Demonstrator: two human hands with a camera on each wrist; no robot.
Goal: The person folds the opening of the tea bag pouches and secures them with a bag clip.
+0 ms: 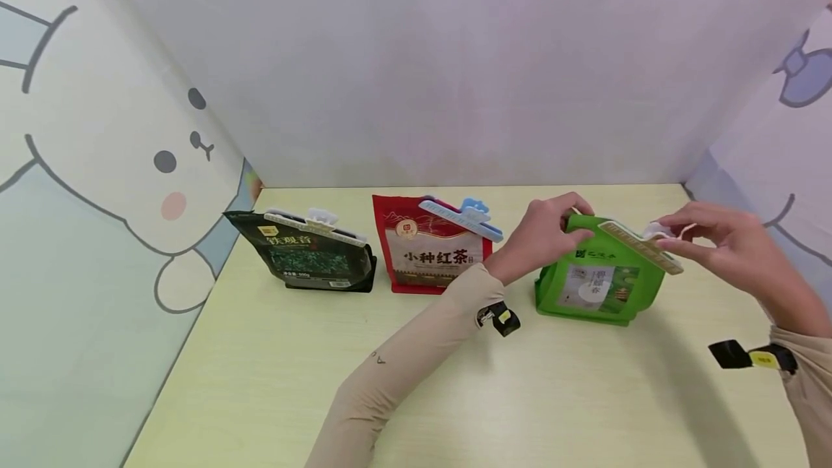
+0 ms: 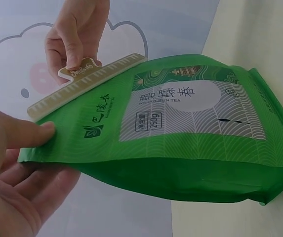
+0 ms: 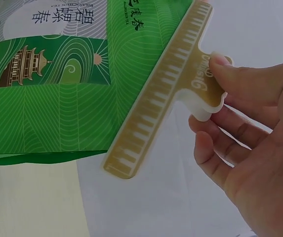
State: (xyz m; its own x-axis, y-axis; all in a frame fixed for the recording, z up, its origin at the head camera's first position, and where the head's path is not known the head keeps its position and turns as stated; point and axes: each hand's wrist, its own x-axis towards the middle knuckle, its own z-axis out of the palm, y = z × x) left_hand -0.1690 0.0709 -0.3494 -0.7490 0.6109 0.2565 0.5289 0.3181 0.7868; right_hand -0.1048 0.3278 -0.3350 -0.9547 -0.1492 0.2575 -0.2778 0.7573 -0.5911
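Observation:
A green tea bag (image 1: 585, 280) stands on the right part of the table, its top slanting down to the right. My left hand (image 1: 539, 233) pinches its upper left corner between thumb and fingers, as the left wrist view shows with the bag (image 2: 181, 148) turned sideways. Along the slanted top edge lies a long clip (image 3: 156, 98) with a tan piano-key pattern. My right hand (image 1: 721, 237) pinches the clip's handle, thumb (image 3: 225, 66) on the near plate and fingers behind. The clip's jaws lie over the bag's edge; how firmly they press cannot be told.
Left of the green bag stands a red tea bag (image 1: 429, 244) with a light blue clip (image 1: 461, 220) across its top right corner. Farther left, a black tea bag (image 1: 318, 258) carries a white clip (image 1: 315, 226). Behind the pale table (image 1: 260, 381) rises a plain light backdrop (image 1: 422, 78).

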